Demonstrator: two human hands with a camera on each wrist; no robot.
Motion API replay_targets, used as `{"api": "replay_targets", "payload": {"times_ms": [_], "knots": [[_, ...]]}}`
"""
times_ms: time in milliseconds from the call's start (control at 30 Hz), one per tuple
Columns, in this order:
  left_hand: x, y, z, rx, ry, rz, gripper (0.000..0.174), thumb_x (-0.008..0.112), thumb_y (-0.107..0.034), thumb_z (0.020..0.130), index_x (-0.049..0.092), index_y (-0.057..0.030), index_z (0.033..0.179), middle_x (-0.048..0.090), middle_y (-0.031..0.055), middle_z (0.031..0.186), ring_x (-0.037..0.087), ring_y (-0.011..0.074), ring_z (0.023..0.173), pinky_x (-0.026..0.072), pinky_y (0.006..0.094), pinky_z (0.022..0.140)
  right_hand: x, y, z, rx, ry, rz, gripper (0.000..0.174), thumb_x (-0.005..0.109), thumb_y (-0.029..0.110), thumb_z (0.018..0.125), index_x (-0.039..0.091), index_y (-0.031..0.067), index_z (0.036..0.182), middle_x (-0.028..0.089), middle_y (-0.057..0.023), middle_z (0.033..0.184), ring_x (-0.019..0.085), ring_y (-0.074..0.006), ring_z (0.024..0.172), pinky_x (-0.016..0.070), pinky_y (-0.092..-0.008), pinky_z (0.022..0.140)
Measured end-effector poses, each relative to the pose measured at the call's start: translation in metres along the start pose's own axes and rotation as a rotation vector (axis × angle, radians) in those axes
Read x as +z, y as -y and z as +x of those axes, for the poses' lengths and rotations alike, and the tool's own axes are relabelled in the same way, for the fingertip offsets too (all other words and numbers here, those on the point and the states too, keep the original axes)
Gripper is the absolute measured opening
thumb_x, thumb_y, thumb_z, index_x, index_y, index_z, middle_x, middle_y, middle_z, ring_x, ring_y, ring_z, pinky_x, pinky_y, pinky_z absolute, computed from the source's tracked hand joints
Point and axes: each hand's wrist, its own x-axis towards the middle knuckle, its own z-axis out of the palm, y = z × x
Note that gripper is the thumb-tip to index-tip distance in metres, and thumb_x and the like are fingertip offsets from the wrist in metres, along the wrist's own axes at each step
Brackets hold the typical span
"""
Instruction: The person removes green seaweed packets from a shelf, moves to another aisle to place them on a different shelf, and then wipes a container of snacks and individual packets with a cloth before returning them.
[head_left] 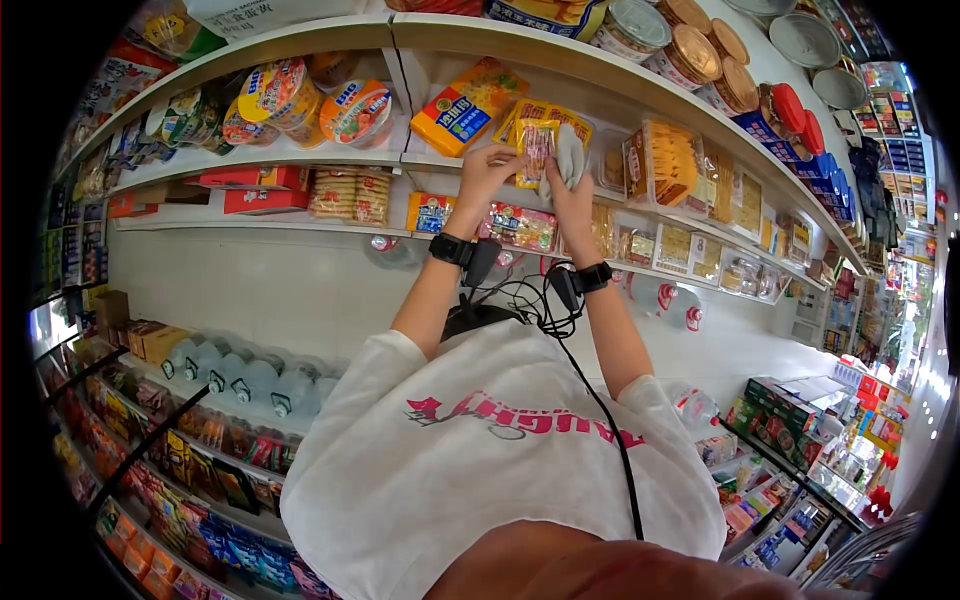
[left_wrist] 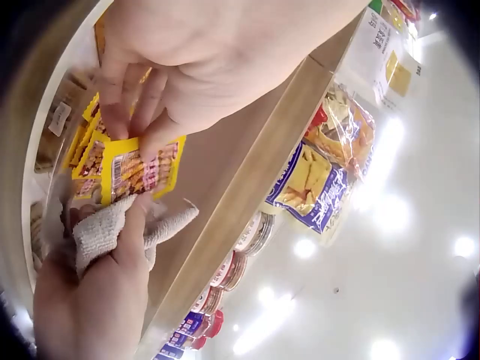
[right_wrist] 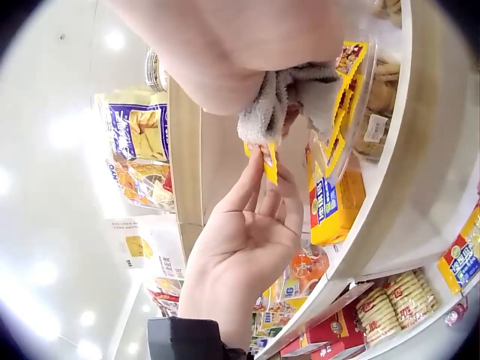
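A small yellow snack packet (left_wrist: 127, 172) with a clear window is held up before the shelf. My left hand (head_left: 487, 172) pinches it along one edge between thumb and fingers. A pale grey cloth (left_wrist: 101, 232) is bunched in my right hand (head_left: 573, 205), which grips it against the packet's other end. The cloth hides part of that end in the right wrist view. Behind the packet, several similar yellow packets (left_wrist: 84, 161) stand on the shelf. A larger orange-yellow bag (head_left: 465, 105) leans to their left.
A white shelf (head_left: 400, 160) runs across in front, with another shelf board above my hands. Cup noodles (head_left: 357, 112) stand at the left, and a clear box of orange snacks (head_left: 662, 165) at the right. Black cables (head_left: 540, 300) hang between my forearms.
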Motion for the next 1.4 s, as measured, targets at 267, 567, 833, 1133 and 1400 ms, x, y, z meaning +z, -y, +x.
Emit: {"api": "replay_targets", "payload": {"times_ms": [267, 567, 833, 1133, 1400], "knots": [[-0.006, -0.008, 0.004, 0.084, -0.037, 0.096, 0.023, 0.079, -0.017, 0.086, 0.073, 0.0018, 0.098, 0.068, 0.0012, 0.080, 0.059, 0.0057, 0.069, 0.0454, 0.0206, 0.060, 0.013, 0.016, -0.003, 0.006, -0.004, 0.111, 0.026, 0.070, 0.019, 0.094, 0.066, -0.0033, 0.105, 0.068, -0.0035, 0.089, 0.060, -0.0094, 0.080, 0.0477, -0.0266, 0.069], [-0.005, -0.028, 0.000, 0.139, -0.061, 0.118, 0.024, 0.079, -0.015, 0.086, 0.074, 0.0052, 0.097, 0.071, 0.0059, 0.080, 0.064, 0.0091, 0.073, 0.0496, 0.0225, 0.064, 0.018, 0.026, -0.002, 0.018, -0.004, 0.122, 0.026, 0.070, 0.019, 0.094, 0.065, -0.0032, 0.107, 0.068, -0.0044, 0.094, 0.060, -0.0095, 0.085, 0.0479, -0.0265, 0.074], [-0.007, -0.023, 0.004, 0.115, -0.063, 0.106, 0.024, 0.078, -0.014, 0.086, 0.074, 0.0063, 0.098, 0.071, 0.0064, 0.082, 0.064, 0.0089, 0.074, 0.0497, 0.0225, 0.065, 0.018, 0.005, 0.001, 0.030, -0.013, 0.103, 0.028, 0.071, 0.020, 0.093, 0.064, -0.0032, 0.109, 0.069, -0.0059, 0.095, 0.061, -0.0109, 0.086, 0.0484, -0.0270, 0.075], [-0.014, 0.012, 0.012, 0.139, 0.020, 0.270, 0.027, 0.076, -0.010, 0.084, 0.071, 0.0089, 0.103, 0.072, 0.0102, 0.082, 0.067, 0.0124, 0.074, 0.0521, 0.0260, 0.066, 0.016, -0.020, -0.003, 0.133, -0.030, 0.104, 0.032, 0.070, 0.020, 0.092, 0.062, -0.0039, 0.113, 0.069, -0.0088, 0.097, 0.063, -0.0140, 0.088, 0.0502, -0.0299, 0.077], [-0.023, 0.057, 0.040, 0.150, -0.124, 0.314, 0.026, 0.073, -0.006, 0.086, 0.069, 0.0087, 0.106, 0.073, 0.0113, 0.089, 0.069, 0.0140, 0.077, 0.0536, 0.0269, 0.068, -0.003, -0.034, -0.012, 0.226, 0.002, 0.016, 0.038, 0.069, 0.021, 0.091, 0.059, -0.0057, 0.117, 0.069, -0.0138, 0.101, 0.065, -0.0198, 0.091, 0.0510, -0.0326, 0.081]]}}
